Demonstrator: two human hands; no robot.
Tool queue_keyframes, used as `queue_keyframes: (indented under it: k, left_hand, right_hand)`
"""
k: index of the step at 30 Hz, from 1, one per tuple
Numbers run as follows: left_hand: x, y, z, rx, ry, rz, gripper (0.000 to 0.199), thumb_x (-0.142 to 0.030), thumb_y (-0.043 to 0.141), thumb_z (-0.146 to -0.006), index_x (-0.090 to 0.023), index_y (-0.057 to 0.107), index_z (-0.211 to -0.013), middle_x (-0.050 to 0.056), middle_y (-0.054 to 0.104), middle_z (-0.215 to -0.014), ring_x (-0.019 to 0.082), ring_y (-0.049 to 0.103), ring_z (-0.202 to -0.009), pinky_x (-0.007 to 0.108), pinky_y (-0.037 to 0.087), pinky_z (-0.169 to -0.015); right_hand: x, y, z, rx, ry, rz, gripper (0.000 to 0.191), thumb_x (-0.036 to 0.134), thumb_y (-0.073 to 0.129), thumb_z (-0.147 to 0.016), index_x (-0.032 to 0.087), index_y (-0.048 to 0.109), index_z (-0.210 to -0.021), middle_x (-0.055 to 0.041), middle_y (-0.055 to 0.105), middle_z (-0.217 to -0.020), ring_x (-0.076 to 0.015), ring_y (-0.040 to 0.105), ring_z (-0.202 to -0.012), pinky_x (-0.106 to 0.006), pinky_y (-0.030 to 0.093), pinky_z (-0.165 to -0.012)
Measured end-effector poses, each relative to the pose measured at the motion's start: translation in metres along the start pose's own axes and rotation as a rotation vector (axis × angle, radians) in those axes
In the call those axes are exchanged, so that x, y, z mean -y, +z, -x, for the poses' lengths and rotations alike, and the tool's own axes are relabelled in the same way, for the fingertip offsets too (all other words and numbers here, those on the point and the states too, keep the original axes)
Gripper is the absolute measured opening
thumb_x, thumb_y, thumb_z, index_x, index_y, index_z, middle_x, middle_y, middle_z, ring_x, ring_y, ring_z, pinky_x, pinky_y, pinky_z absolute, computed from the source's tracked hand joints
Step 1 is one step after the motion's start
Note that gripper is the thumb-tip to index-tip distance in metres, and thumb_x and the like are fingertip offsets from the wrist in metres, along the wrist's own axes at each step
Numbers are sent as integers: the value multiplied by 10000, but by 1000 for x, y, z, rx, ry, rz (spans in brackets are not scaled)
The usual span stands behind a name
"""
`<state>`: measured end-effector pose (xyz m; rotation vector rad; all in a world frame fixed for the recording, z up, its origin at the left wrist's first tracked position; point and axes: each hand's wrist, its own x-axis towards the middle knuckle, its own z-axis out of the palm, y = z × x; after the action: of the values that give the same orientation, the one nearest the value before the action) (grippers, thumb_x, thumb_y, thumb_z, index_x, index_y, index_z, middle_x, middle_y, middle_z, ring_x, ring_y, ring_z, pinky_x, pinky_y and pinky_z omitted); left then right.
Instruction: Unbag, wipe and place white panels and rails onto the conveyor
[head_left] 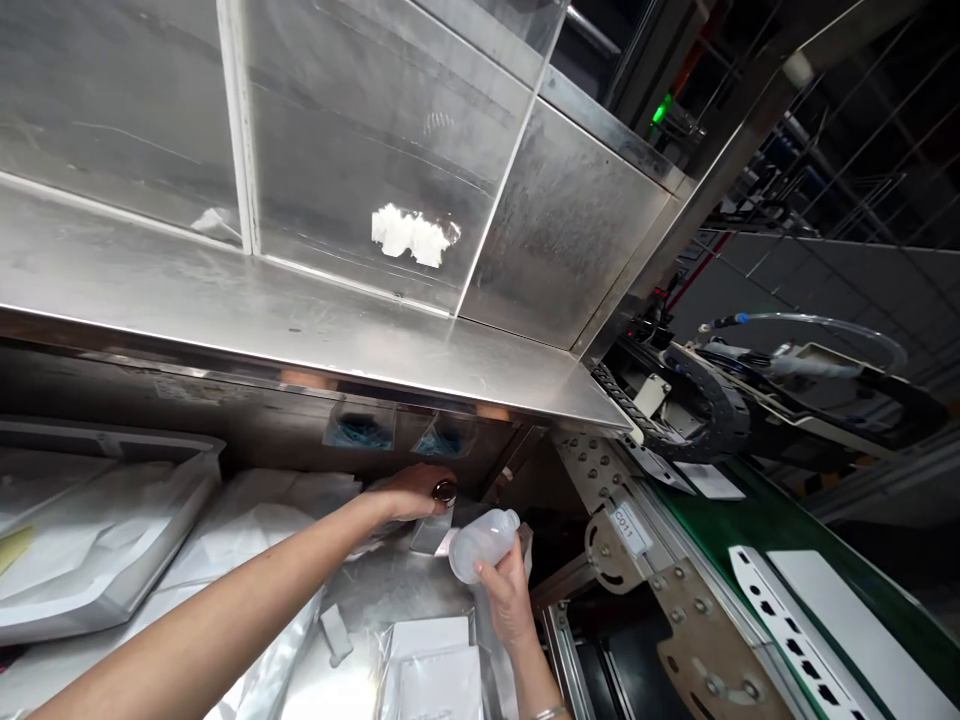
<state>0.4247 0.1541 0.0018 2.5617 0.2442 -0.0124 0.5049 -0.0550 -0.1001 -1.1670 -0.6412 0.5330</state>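
My right hand (508,590) is wrapped round a translucent white plastic bottle (484,545), tilted with its narrow neck up and to the right. No cap shows on the neck. Just left of the bottle, my left hand (411,492) is closed, reaching in under the steel shelf. A small dark round piece with a shiny rim (444,491) shows at its fingers; its kind is unclear. Below those fingers is a flat grey rectangular piece (431,535), and whether the hand touches it I cannot tell.
White flat items in clear plastic (435,670) and a small white piece (336,635) lie on the steel worktop. Left stands a white bin (112,620) of bagged items. A steel shelf (300,330) overhangs the hands. Right runs a green conveyor (705,520) carrying white panels (799,640).
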Motion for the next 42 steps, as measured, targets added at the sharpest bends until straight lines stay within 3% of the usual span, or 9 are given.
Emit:
queue_keyframes:
  k: [3, 7, 13, 16, 19, 27, 42]
  left_hand:
    - [-2, 1, 1, -7, -8, 14, 344, -331, 597, -807, -171, 556, -1108, 59, 607, -1060, 214, 576, -943, 420, 468, -815]
    - [-5, -1, 2, -4, -15, 22, 346, -322, 604, -803, -169, 557, -1109, 57, 610, -1061, 217, 578, -950, 418, 472, -817]
    - [-8, -8, 1, -1, -29, 36, 373, -312, 617, -794, -191, 541, -1138, 68, 586, -1122, 226, 556, -1007, 417, 470, -835]
    - [-9, -13, 0, 17, -17, 47, 352, -315, 606, -803, -181, 546, -1123, 57, 599, -1077, 213, 578, -946, 393, 491, -786]
    - [-12, -17, 0, 32, 2, 44, 310, -324, 599, -808, -162, 569, -1071, 47, 613, -1023, 205, 586, -910, 394, 491, -777]
    - [-15, -21, 1, 41, -18, -7, 251, -332, 579, -823, -150, 592, -995, 41, 616, -978, 193, 587, -881, 386, 488, -771]
    - [-6, -16, -2, 55, -3, -24, 276, -340, 569, -829, -160, 579, -1039, 50, 604, -1027, 206, 576, -927, 405, 479, -799]
  right_hand:
    - [12, 4, 0, 44, -13, -56, 625, 298, 680, -674, 262, 362, -1210, -34, 546, -1096, -193, 523, -991, -347, 388, -899]
    - [13, -2, -4, 25, -37, 78, 602, 312, 666, -665, 254, 371, -1187, -35, 539, -1085, -190, 532, -949, -340, 405, -863]
    - [28, -10, -19, -40, -43, 690, 532, 230, 601, -638, 228, 438, -1144, -51, 551, -1044, -227, 542, -953, -350, 430, -843]
    - [41, -6, -28, 26, -86, 1063, 530, 176, 541, -643, 236, 447, -1161, -49, 547, -1034, -222, 516, -1003, -324, 427, -862]
    - [46, -2, -37, 98, -125, 1261, 541, 158, 516, -630, 229, 458, -1164, -52, 549, -1052, -231, 481, -1046, -312, 425, -861]
    - [40, 5, -50, 175, -171, 1456, 580, 154, 507, -625, 180, 460, -1202, -69, 539, -1132, -251, 421, -1074, -337, 350, -926]
    - [53, 15, -52, 221, -206, 1716, 573, 169, 517, -666, 194, 433, -1232, -82, 501, -1202, -272, 385, -1103, -350, 355, -844]
